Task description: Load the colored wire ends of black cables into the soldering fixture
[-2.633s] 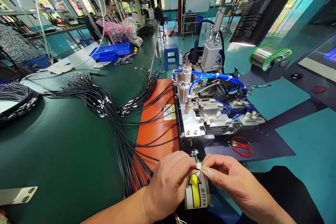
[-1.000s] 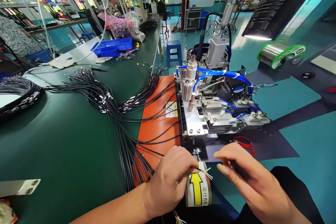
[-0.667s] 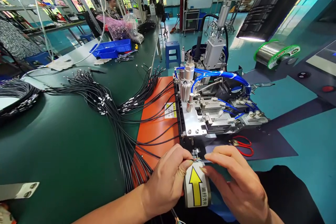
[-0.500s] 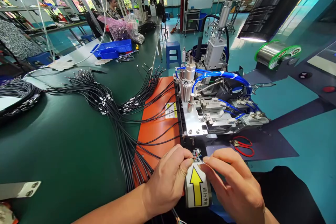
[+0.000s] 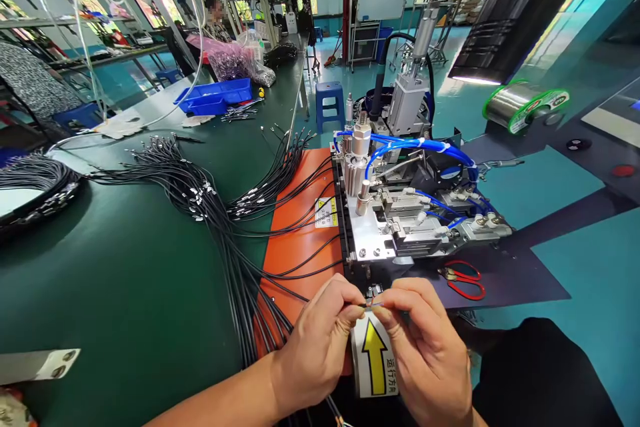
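My left hand (image 5: 325,333) pinches the end of a black cable just above a white plate with a yellow arrow (image 5: 373,353). Thin coloured wires (image 5: 371,304) stick out of that cable end. From the other side my right hand (image 5: 425,340) pinches these wires between thumb and fingertips, close to the left fingertips. Right behind the fingers sits a small metal fixture (image 5: 374,290), partly hidden. A bundle of black cables (image 5: 240,300) runs along the left of my left hand, over an orange base (image 5: 300,213).
A machine with metal cylinders and blue air hoses (image 5: 400,200) stands straight ahead. Red-handled cutters (image 5: 463,279) lie to its right. A solder spool (image 5: 525,107) and a black lamp (image 5: 515,27) are farther right. Blue trays (image 5: 215,97) stand on the green bench; a person (image 5: 217,17) sits beyond.
My right hand has moved left and closed its fingertips on the wires, where before its fingers were more spread. The left hand stays nearly in place.
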Demonstrator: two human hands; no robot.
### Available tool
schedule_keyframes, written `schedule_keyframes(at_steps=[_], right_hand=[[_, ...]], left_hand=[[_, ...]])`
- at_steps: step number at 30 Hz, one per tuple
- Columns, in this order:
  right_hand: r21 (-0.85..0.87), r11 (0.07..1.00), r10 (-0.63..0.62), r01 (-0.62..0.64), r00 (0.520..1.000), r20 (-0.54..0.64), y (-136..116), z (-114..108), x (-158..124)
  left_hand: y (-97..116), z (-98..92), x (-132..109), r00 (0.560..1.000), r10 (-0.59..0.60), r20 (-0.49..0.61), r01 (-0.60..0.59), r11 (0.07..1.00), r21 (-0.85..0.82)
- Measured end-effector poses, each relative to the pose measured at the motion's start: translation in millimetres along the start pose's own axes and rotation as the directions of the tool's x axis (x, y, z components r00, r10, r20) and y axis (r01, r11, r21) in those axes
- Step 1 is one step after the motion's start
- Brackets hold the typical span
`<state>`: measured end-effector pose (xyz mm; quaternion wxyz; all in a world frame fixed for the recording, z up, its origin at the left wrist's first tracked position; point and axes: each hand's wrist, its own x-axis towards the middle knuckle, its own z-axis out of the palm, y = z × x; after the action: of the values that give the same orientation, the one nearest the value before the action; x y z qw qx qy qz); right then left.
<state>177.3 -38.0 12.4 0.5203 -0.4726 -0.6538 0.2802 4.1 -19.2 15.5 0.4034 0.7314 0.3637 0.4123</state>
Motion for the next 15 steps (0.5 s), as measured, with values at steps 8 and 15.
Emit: schedule_keyframes(at_steps=[8,15], right_hand=[[0.182,0.894,0.318,-0.409,0.867,0.385,-8.1,-20.4,13.7],[-0.134,0.886,0.426,-0.443,0.666,0.612,-2.1,-60.4,24.6]], left_hand=[[2.2,-4.9,3.4,0.988,0.154,0.017,-0.154,0.988,-0.024],[11.6,-5.0,5.9,0.903,0.382,0.196,-0.427,0.852,0.303]])
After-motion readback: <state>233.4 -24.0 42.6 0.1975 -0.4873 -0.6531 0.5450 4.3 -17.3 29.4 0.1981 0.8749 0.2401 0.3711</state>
